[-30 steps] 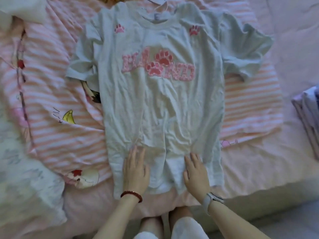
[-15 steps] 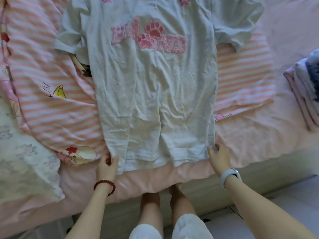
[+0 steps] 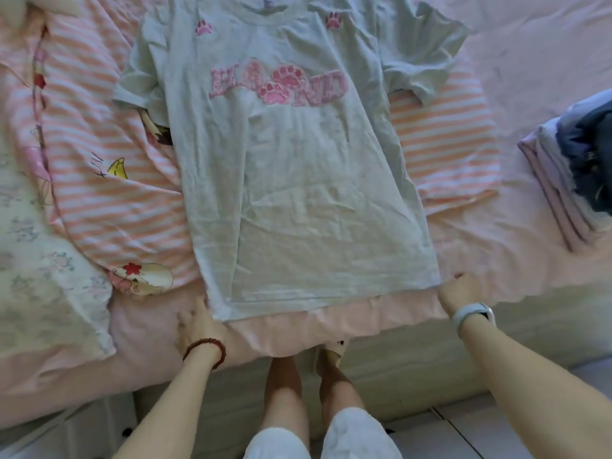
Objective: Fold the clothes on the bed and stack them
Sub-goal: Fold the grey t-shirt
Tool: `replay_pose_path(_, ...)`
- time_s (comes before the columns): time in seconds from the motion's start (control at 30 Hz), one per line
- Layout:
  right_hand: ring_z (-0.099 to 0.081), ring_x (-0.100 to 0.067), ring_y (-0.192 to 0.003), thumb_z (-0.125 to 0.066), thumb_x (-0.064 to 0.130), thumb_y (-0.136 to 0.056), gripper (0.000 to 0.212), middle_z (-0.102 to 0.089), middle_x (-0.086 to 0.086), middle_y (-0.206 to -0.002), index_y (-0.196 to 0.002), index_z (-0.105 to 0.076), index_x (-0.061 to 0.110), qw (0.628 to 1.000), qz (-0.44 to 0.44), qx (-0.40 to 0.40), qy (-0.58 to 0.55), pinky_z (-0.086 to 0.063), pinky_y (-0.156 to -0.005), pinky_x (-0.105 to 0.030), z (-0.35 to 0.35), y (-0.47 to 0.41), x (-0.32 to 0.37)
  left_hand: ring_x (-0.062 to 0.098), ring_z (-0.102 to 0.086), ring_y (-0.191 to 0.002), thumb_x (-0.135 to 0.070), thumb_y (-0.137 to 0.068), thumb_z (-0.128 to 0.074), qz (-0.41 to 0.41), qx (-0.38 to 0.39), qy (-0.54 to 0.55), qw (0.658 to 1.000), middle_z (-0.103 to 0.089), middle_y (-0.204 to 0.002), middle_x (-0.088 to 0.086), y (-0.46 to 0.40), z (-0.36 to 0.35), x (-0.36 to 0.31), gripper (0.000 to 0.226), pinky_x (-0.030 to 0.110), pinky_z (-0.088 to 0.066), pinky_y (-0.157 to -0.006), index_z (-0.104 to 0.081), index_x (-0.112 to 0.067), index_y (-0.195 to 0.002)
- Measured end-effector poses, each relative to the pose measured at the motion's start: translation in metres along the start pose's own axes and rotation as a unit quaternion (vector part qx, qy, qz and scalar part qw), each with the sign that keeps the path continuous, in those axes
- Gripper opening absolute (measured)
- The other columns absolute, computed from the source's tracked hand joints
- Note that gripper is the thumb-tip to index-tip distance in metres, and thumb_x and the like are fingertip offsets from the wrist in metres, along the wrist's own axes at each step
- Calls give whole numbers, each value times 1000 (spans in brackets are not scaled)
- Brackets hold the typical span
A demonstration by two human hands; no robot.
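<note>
Both hands, left hand (image 3: 195, 321) and right hand (image 3: 458, 294), pinch the hem corners of the flat pale-green cotton T-shirt (image 3: 298, 193), stretching it smooth; folding the sides inward probably comes next.

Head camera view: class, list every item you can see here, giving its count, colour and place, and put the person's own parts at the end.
T-shirt: one, pale green with pink paw prints and lettering, spread flat front-up in the middle of the bed.
Striped garment: one, pink and white with cartoon prints, lying under the T-shirt.
Folded stack: one pile, lilac and dark blue, at the right edge.
Floral bedding: one, white with a faint print, at the left.
Bed sheet: one, pink, covering the bed.
Left hand: red bead bracelet, at the hem's left corner.
Right hand: pale watch, gripping the hem's right corner.
Legs: two, bare, below the bed edge.
</note>
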State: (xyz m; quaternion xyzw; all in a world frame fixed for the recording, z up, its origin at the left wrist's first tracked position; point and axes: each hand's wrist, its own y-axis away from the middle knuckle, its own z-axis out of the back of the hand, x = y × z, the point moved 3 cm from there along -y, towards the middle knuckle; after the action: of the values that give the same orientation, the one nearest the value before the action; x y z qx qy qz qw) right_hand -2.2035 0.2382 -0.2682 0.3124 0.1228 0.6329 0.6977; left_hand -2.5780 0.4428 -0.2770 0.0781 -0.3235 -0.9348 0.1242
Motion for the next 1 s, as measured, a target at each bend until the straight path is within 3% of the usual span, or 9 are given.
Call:
replay_pose_path(0.1,-42,-38,-121,-49,8,-87,47,-41,-21,-136,-134,-41,6,979,129,-12,158,-34,-101,-46,-14,11,24,38,-32,-126,-21,-86,-57,-44,-45,-37,997,-25,-145,17,7,0,-24,66,50,-28,-101,-24,-22,-143)
replay_pose_path(0.2,-29,-29,-135,-43,18,-92,53,-25,-10,-152,-144,-29,19,897,348,11,274,-23,-110,-47,-40,31,53,32,-16,-139,-24,-89,-53,-193,-71,-93,974,-16,-153,11,20,-8,-55,64,50,-21,-108,-24,-22,-145)
replay_pose_path(0.37,-25,-26,-136,-46,27,-93,51,-29,-6,-148,-141,-30,22,766,514,99,373,-24,-108,-45,-93,48,62,22,-9,-143,-34,-93,-47,-372,-35,-265,889,-13,-154,4,26,-42,-83,57,41,-14,-113,-24,-28,-144)
replay_pose_path(0.5,-50,-33,-120,-73,22,-72,54,-53,-14,-128,-123,-56,16,702,544,87,451,-43,-92,-52,-108,46,45,25,-44,-117,-34,-83,-61,-389,-28,-314,866,-45,-129,7,7,-53,-85,49,38,-36,-93,-46,-21,-128)
replay_pose_path(0.6,-63,-31,-89,-79,10,-56,44,-65,-10,-98,-98,-68,13,671,604,27,429,-52,-77,-48,-108,37,38,26,-61,-73,-18,-51,-84,-488,-73,-287,821,-63,-84,7,1,-58,-95,40,34,-46,-60,-68,-13,-87)
replay_pose_path(0.73,-59,-24,-66,-74,-2,-53,36,-60,-3,-73,-84,-68,14,677,635,2,371,-50,-68,-37,-94,28,34,24,-59,-55,-6,-69,-63,-578,-89,-106,805,-59,-65,7,4,-53,-95,6,26,-44,-44,-69,-8,-70)
replay_pose_path(0.8,-57,-24,-62,-72,-5,-50,37,-58,-3,-71,-81,-68,14,672,651,4,355,-50,-67,-36,-82,26,33,21,-59,-54,-12,-77,-49,-589,-41,-68,805,-60,-64,5,15,-53,-93,22,22,-41,-38,-70,-10,-70)
replay_pose_path(0.9,-58,-25,-62,-74,-5,-46,39,-58,-4,-70,-80,-70,14,653,657,25,376,-52,-67,-35,-65,21,30,19,-62,-68,-25,-83,-48,-578,110,-169,791,-62,-80,4,30,-62,-93,25,20,-39,-46,-71,-15,-88)
replay_pose_path(1.0,-56,-25,-103,-59,12,-82,47,-58,-5,-109,-127,-54,23,644,555,170,499,-44,-88,-37,-59,8,20,19,-61,-67,-21,-77,-69,-540,133,-172,813,-61,-81,3,31,-57,-94,13,20,-35,-48,-70,-16,-89)
